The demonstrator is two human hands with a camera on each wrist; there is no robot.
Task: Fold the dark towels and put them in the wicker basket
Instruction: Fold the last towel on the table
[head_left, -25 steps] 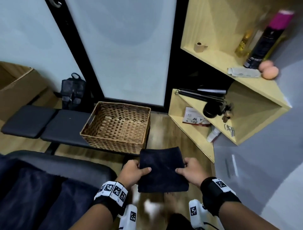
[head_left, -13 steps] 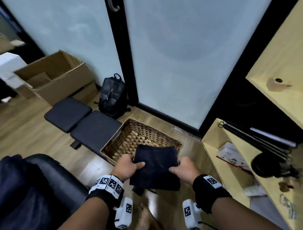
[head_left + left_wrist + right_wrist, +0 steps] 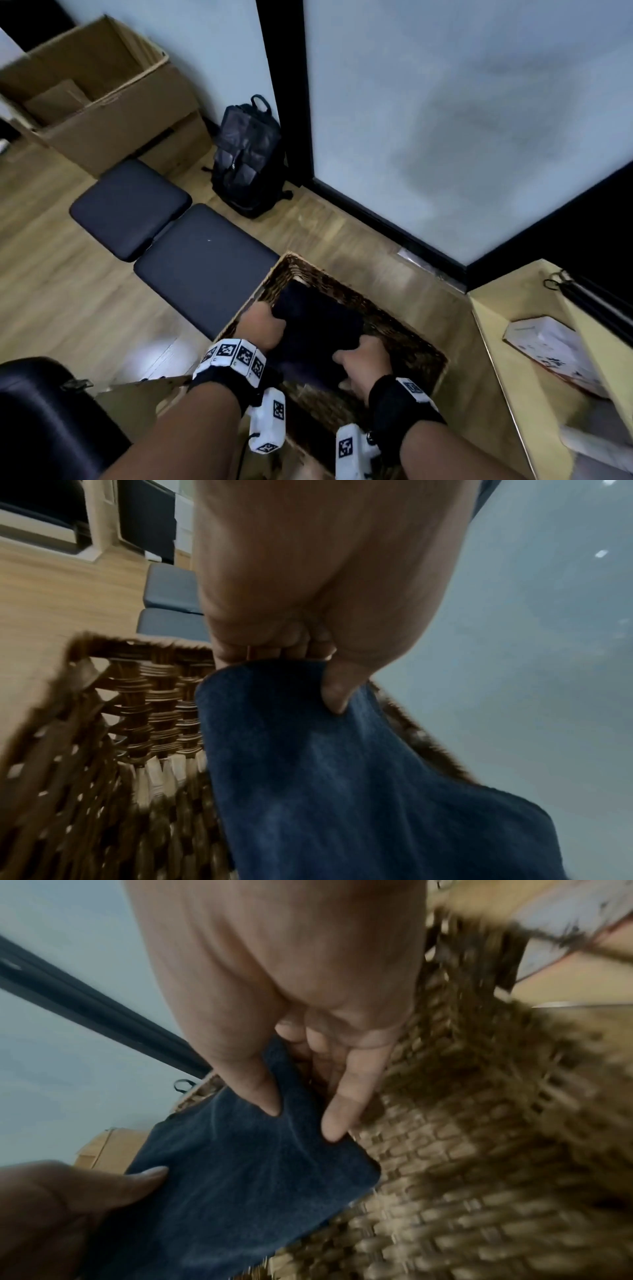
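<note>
A folded dark blue towel (image 3: 317, 329) hangs inside the wicker basket (image 3: 407, 339), held flat between both hands. My left hand (image 3: 262, 323) pinches its left edge, thumb on top and fingers beneath, as the left wrist view shows (image 3: 329, 693). My right hand (image 3: 363, 359) pinches the right edge with thumb and fingers (image 3: 301, 1110). In the wrist views the towel (image 3: 325, 777) (image 3: 240, 1172) sits below the basket rim, close to the woven walls (image 3: 147, 723) (image 3: 479, 1150). Whether it touches the basket floor is hidden.
Two dark cushioned pads (image 3: 202, 270) lie left of the basket. A black backpack (image 3: 248, 157) and an open cardboard box (image 3: 99, 99) stand against the wall. A wooden shelf unit (image 3: 534, 359) flanks the basket's right. A black seat (image 3: 44, 418) is at lower left.
Both hands carried the folded towel forward from in front of the basket and lowered it inside. The head view swung left and leaned over the basket.
</note>
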